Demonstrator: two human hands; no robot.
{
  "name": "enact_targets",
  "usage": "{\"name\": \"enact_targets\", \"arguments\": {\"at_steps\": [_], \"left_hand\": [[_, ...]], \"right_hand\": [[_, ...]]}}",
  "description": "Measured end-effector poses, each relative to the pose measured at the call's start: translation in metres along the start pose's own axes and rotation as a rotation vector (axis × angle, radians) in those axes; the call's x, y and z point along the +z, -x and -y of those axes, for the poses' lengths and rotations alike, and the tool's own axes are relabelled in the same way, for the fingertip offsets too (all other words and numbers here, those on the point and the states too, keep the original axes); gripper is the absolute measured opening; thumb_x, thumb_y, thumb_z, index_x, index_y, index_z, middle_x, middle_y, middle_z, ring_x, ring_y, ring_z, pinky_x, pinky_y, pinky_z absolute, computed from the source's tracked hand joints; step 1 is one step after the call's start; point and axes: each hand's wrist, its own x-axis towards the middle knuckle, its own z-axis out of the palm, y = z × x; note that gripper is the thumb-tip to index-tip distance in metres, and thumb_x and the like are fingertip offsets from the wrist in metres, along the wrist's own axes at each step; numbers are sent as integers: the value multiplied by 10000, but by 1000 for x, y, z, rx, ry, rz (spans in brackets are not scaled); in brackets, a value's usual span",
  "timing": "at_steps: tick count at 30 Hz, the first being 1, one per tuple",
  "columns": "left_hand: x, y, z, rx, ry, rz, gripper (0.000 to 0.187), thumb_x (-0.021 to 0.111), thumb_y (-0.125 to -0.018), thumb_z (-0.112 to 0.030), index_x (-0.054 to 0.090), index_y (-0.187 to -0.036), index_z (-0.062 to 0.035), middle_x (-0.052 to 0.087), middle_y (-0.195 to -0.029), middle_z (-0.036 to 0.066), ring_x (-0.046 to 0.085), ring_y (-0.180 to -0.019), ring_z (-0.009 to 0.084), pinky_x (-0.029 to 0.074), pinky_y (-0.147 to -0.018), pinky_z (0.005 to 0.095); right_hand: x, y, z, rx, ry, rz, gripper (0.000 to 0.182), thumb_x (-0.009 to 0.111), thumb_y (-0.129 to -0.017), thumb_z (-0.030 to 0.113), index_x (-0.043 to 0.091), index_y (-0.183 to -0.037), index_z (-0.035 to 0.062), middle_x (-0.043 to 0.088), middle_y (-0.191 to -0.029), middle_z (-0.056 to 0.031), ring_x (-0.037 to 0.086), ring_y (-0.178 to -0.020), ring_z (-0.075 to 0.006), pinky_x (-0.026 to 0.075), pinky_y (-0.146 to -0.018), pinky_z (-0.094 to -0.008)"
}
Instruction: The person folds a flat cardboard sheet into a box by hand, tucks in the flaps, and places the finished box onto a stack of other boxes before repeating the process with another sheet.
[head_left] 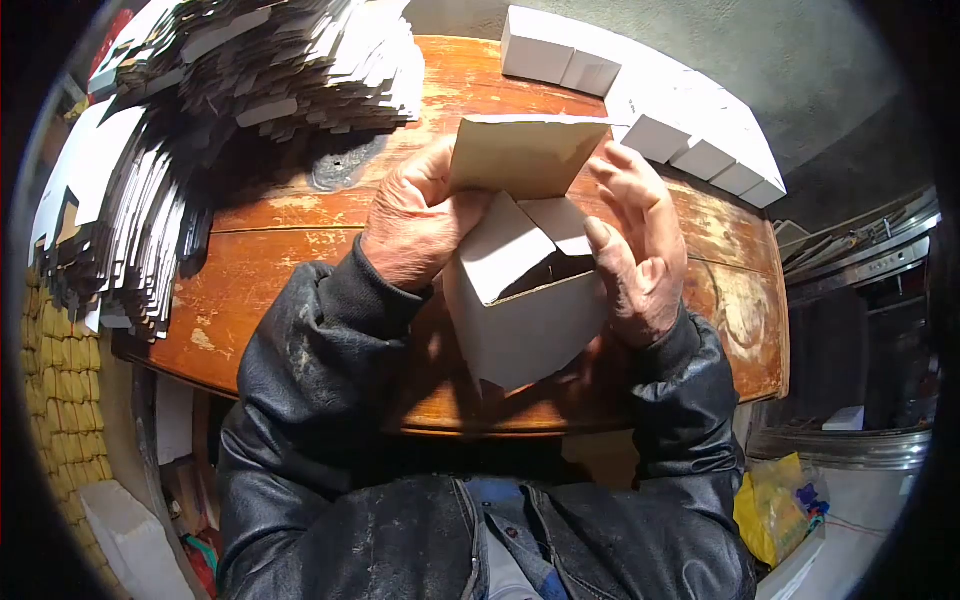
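A small white cardboard box (530,325) stands tilted between my hands near the table's front edge. Its large lid flap is raised at the back, showing a grey-brown inner face, and smaller flaps lie partly folded over the opening. My left hand (415,215) grips the box at the left, by the base of the raised flap, its fingertips partly hidden. On the right side, my right hand (640,240) has its fingers raised and apart, with the thumb close to a small side flap; whether it presses on the box is unclear.
Tall stacks of flat cardboard pieces (290,70) fill the back left of the wooden table (270,270), with another stack (130,220) at the left edge. Closed white boxes (690,125) form a row at the back right. A yellow bag (775,500) is at lower right.
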Motion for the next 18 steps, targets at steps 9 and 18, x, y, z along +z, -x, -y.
{"name": "enact_targets", "arguments": {"at_steps": [9,18], "left_hand": [[-2,1,9,-10,-16,82,400,473,-836,153,592,-1186,-1,658,-1152,78,602,-1122,164,452,-1020,324],[0,-2,3,119,59,77,521,619,-808,-218,559,-1264,28,461,-1368,162,397,-1323,261,345,-1080,399]], "right_hand": [[11,1,0,330,-353,-17,717,676,-893,448,382,-1363,-6,555,-1114,-134,560,-1022,-193,468,-952,-364],[8,2,-9,355,-396,-41,542,607,-937,475,482,-1189,12,579,-981,-74,546,-916,-129,459,-843,-292]]}}
